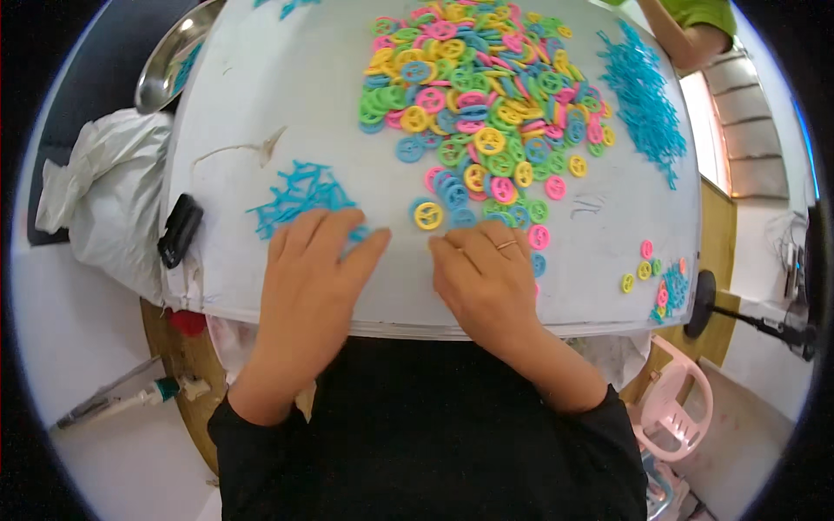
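Note:
My left hand reaches over the near edge of a small pile of blue plastic sticks, its thumb held apart from the fingers. Some of those sticks are hidden beneath the fingertips. My right hand, with a ring on one finger, is curled with thumb and fingers pressed together; whatever it pinches is hidden. Just beyond it spreads a big heap of small plastic wheels in yellow, pink, green and blue. A yellow wheel lies on the white table between my hands.
A larger pile of blue sticks lies at the far right, near another person's arm. Mixed pieces sit at the right corner. On the left are a black object, a white bag and a metal bowl.

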`<action>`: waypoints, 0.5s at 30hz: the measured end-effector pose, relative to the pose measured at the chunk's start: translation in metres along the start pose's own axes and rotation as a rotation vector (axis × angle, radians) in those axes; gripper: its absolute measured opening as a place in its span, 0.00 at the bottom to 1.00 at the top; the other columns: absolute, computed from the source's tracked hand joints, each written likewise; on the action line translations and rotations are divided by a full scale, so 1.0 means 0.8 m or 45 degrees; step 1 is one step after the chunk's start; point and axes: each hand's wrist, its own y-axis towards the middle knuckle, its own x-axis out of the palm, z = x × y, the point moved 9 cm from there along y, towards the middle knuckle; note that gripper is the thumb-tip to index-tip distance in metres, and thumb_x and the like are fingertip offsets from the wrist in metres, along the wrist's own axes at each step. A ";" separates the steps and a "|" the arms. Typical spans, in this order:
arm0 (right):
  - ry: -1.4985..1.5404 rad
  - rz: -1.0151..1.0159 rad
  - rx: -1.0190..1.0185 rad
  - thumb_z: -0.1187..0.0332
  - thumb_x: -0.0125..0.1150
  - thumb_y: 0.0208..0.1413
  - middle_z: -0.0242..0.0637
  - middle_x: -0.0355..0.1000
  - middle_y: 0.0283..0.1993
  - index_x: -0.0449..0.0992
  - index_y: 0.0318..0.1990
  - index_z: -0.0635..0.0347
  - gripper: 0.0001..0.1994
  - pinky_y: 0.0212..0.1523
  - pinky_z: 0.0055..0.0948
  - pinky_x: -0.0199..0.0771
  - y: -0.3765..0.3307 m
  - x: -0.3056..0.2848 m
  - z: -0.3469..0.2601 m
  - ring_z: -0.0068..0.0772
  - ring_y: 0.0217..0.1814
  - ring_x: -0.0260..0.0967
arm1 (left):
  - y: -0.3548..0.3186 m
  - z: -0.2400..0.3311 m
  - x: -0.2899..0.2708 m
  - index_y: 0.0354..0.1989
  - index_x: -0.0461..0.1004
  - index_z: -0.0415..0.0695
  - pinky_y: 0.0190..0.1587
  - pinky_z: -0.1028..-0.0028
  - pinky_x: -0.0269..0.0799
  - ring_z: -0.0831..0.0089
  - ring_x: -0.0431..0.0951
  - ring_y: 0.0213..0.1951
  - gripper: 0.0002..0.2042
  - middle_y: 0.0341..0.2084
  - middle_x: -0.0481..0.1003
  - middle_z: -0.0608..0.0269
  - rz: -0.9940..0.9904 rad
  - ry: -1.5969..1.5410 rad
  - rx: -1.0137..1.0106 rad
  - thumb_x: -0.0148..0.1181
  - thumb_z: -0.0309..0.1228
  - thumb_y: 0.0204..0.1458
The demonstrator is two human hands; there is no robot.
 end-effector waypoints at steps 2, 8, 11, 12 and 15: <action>0.141 0.106 -0.061 0.75 0.68 0.38 0.31 0.74 0.38 0.79 0.39 0.58 0.15 0.41 0.37 0.64 -0.005 -0.018 0.000 0.35 0.40 0.69 | 0.013 0.003 0.012 0.46 0.78 0.45 0.53 0.61 0.64 0.58 0.71 0.50 0.19 0.43 0.75 0.58 0.032 0.163 0.030 0.58 0.22 0.42; 0.373 0.197 0.056 0.78 0.67 0.38 0.29 0.74 0.37 0.79 0.37 0.55 0.14 0.41 0.34 0.64 -0.043 -0.055 0.023 0.35 0.38 0.69 | 0.025 -0.005 0.034 0.44 0.77 0.45 0.55 0.58 0.62 0.58 0.70 0.52 0.20 0.46 0.75 0.59 -0.058 0.185 0.097 0.64 0.22 0.38; 0.403 0.169 0.055 0.78 0.67 0.38 0.30 0.74 0.37 0.79 0.37 0.55 0.14 0.40 0.34 0.64 -0.063 -0.055 0.027 0.35 0.37 0.69 | 0.034 -0.005 0.036 0.38 0.78 0.43 0.53 0.61 0.64 0.61 0.72 0.48 0.12 0.38 0.75 0.63 0.000 0.216 0.175 0.57 0.24 0.43; 0.447 0.190 0.025 0.79 0.67 0.37 0.30 0.74 0.37 0.79 0.37 0.55 0.15 0.39 0.34 0.65 -0.067 -0.056 0.025 0.34 0.37 0.70 | 0.035 -0.008 0.039 0.36 0.78 0.43 0.51 0.62 0.65 0.61 0.72 0.46 0.11 0.36 0.75 0.63 -0.009 0.167 0.153 0.59 0.24 0.42; 0.535 0.218 0.008 0.79 0.67 0.38 0.31 0.74 0.38 0.79 0.38 0.56 0.15 0.39 0.33 0.67 -0.074 -0.057 0.028 0.34 0.38 0.70 | 0.042 -0.009 0.039 0.33 0.77 0.43 0.48 0.64 0.66 0.62 0.73 0.42 0.10 0.32 0.74 0.62 -0.039 0.088 0.157 0.62 0.22 0.38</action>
